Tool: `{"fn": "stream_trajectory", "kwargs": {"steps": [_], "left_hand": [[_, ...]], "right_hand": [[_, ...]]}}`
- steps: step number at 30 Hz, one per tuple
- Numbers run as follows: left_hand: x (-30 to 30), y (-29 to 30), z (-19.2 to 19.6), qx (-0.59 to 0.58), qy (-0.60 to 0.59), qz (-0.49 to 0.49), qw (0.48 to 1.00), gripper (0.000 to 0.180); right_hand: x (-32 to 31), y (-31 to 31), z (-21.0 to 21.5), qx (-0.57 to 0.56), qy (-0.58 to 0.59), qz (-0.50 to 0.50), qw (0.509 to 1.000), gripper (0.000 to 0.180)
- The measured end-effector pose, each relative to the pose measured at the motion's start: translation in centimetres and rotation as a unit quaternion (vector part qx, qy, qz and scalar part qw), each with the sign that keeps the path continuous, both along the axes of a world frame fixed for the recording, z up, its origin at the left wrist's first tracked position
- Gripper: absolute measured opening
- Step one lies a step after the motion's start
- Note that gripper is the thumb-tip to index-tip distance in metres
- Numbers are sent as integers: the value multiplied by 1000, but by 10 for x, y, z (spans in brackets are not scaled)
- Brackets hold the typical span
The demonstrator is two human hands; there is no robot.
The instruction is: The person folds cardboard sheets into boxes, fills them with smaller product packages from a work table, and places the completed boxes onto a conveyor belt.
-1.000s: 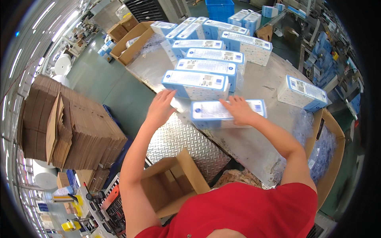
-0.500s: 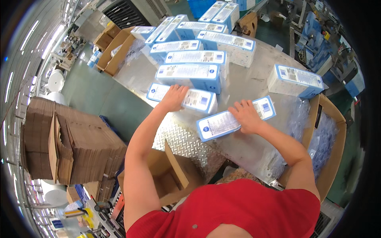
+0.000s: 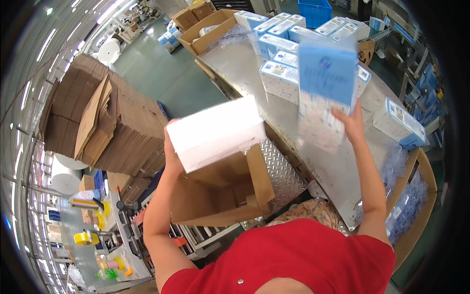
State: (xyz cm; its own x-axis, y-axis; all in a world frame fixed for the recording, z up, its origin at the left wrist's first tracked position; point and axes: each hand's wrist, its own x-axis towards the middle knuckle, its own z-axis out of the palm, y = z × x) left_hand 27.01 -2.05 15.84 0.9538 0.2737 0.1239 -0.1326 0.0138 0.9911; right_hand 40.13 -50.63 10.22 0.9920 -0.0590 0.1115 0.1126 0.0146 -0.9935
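Note:
My left hand (image 3: 172, 149) grips a white-sided packed box (image 3: 218, 132) at its left end, with most of the fingers hidden. This box is tilted above the open brown cardboard carton (image 3: 213, 196). On the right, my right hand (image 3: 349, 122) is closed on the edge of a blue and white box (image 3: 327, 78), raised on end over the metal table (image 3: 323, 164) and blurred by motion. Behind it, several similar boxes (image 3: 278, 46) stand in a group, partly covered. Another blue and white box (image 3: 399, 122) stands apart at the table's right.
Stacked flat cardboard (image 3: 127, 122) rises at the left. A carton of clear plastic wrapping (image 3: 404, 201) sits at the right edge. Far off are an open carton (image 3: 205, 36) and a blue crate (image 3: 314, 12). A roll of yellow tape (image 3: 86, 238) lies lower left.
Both hands have lifted a box from the table. The left one moved left over the open carton; the right one was raised and turned on end. The view has shifted leftward.

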Motion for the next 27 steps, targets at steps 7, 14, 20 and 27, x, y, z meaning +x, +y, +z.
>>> {"fn": "stream_trajectory", "kwargs": {"steps": [7, 14, 20, 27], "left_hand": [[-163, 59, -92, 505, 100, -138, 846, 79], [-218, -22, -219, 493, 374, -92, 780, 80], [-224, -85, -371, 405, 60, 51, 911, 68], [-231, -101, -320, 488, 278, -172, 809, 69]], "right_hand": [[-24, 185, -5, 513, 110, 258, 811, 58], [-94, 285, -15, 445, 191, 328, 811, 56], [-173, 321, 29, -35, -92, 562, 821, 82], [-189, 314, 11, -263, -217, 547, 765, 73]]}}
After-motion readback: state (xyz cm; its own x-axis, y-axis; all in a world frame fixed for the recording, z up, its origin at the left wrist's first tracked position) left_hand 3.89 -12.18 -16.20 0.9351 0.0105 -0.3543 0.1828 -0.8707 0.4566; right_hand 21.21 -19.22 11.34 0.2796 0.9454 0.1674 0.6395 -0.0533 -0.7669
